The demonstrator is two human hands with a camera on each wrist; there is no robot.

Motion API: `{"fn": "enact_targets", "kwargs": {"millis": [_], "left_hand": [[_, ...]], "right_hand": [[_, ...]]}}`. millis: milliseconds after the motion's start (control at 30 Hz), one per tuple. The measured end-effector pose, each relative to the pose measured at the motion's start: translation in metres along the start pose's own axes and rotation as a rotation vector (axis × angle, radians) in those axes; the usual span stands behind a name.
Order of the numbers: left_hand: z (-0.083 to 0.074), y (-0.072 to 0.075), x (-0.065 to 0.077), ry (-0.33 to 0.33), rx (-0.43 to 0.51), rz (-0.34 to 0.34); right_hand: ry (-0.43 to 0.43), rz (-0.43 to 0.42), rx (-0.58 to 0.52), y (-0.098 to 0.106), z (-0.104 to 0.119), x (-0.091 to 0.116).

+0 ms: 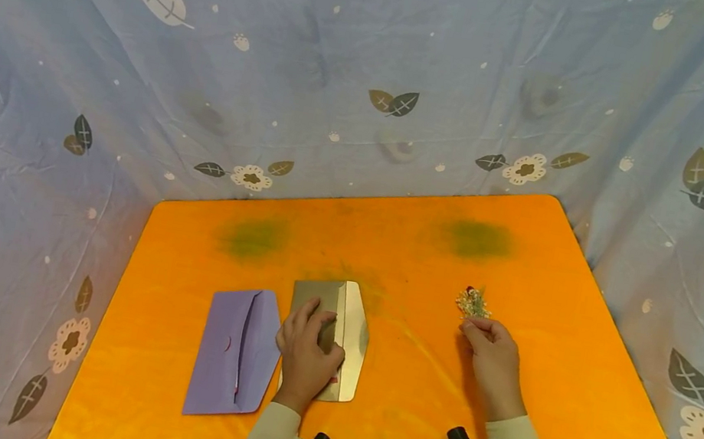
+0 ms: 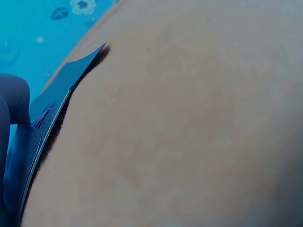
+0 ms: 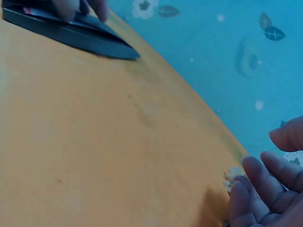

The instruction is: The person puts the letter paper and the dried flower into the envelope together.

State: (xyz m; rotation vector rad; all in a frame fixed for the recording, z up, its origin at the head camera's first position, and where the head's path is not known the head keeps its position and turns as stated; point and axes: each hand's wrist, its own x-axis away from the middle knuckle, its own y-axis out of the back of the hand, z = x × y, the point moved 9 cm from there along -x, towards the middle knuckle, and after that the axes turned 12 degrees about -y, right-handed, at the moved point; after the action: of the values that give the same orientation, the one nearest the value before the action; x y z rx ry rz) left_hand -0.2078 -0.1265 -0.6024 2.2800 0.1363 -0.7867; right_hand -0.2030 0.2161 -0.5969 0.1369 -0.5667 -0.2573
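My left hand [image 1: 310, 356] rests over a gold envelope [image 1: 355, 336], its fingertips at the mouth. The envelope lies with its pointed flap folded out to the right, and a bit of pink shows near the lower end of the mouth. In the left wrist view a bent finger [image 2: 16, 101] touches the envelope [image 2: 61, 87] at the opening. Over the right part of the table, my right hand [image 1: 495, 364] pinches a small bunch of dried flowers [image 1: 471, 302] with pale blossoms and one dark red bloom. The fingers hide the lower stems.
A purple envelope [image 1: 221, 353] lies left of the gold one, flap out to the right and mouth gaping slightly. An orange cloth [image 1: 403, 414] with greenish patches covers the table. Patterned curtains [image 1: 347, 79] hang along the back and both sides.
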Motion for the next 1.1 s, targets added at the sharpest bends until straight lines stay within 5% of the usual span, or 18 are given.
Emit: {"fn": "enact_targets", "kwargs": {"millis": [433,767,1100], "left_hand": [[-0.001,0.002,-0.001,-0.003,0.044,-0.028],[0.001,0.002,0.0,-0.011,0.037,-0.033],[0.001,0.002,0.0,-0.013,0.035,-0.04]], "right_hand": [[-0.015,-0.079,-0.012,0.026,-0.004,-0.003],[-0.041,0.085,-0.018,0.017,-0.004,-0.007],[-0.035,0.122,0.021,0.005,-0.009,-0.011]]}}
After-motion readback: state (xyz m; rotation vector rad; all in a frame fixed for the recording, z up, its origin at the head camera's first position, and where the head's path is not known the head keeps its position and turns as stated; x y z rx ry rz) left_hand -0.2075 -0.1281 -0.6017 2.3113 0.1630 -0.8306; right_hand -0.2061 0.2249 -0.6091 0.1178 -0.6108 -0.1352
